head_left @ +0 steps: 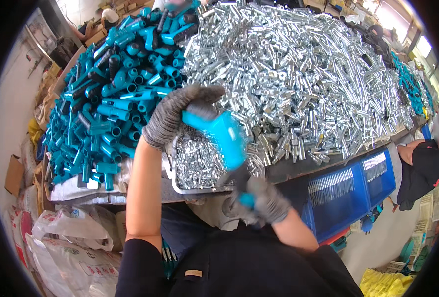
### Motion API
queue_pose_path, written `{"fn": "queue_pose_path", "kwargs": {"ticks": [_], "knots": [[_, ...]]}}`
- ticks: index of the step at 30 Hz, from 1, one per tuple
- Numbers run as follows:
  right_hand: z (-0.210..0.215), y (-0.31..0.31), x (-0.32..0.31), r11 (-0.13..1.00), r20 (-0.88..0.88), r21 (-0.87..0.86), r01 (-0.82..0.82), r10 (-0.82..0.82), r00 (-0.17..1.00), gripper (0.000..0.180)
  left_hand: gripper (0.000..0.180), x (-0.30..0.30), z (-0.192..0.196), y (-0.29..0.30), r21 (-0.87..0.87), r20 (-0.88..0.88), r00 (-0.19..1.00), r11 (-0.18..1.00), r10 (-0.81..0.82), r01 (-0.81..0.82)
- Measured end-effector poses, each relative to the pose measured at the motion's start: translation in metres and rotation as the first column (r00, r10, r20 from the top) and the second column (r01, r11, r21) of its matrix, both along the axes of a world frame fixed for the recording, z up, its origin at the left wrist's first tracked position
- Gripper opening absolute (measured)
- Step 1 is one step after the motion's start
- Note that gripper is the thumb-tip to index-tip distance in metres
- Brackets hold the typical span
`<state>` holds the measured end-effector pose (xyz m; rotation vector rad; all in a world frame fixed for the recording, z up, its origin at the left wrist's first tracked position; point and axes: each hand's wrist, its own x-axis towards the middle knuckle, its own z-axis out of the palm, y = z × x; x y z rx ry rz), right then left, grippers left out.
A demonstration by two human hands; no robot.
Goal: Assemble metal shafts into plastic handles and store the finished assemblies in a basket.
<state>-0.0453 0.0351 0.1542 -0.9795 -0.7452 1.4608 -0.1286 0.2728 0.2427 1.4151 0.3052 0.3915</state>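
Two gloved hands on one part, head view. Left hand (167, 119), grey knit glove, is up over the near edge of the piles, fingers curved over the top end of a teal-and-black tool handle (228, 141) — can't tell if that's a clenched grip or just a cupped palm. Right hand (270, 200), same glove type, is lower and grasping the part's dark lower section, with a short teal end (247, 200) showing beside the fingers. Handle is tilted, upper end toward the left hand, lower end toward the right; some motion blur on it.

Part is in the air, in front of a light-rimmed tray (194, 191) full of small metal fasteners (194, 161). Behind and left: heap of teal plastic housings (115, 106), some with black grips. Behind and right: bigger heap of shiny metal rods and sleeves (298, 74). Both heaps touch along their shared border.

Right of the person, below the table edge: blue bins (335, 208), slim metal pins (330, 187) lined up in rows inside. Far right — another person in dark clothing (422, 171). Lower left: white plastic sacks (76, 227). Lower right corner: yellow sack (385, 284).
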Motion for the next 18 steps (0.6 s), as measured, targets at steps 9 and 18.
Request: {"fn": "queue_pose_path", "kwargs": {"ticks": [9, 18], "knots": [[0.014, 0.014, 0.021, 0.985, -0.231, -0.139, 0.102, -0.132, 0.964, 0.082, 0.044, -0.002, -0.002, -0.001, 0.084, 0.162, 0.975, 0.983, 0.15, -0.165], [-0.012, 0.017, -0.007, 0.997, -0.176, -0.02, 0.074, -0.076, 0.982, 0.056, 0.056, 0.033, -0.018, -0.065, -0.145, 0.118, 0.985, 0.983, 0.128, -0.11]]}}
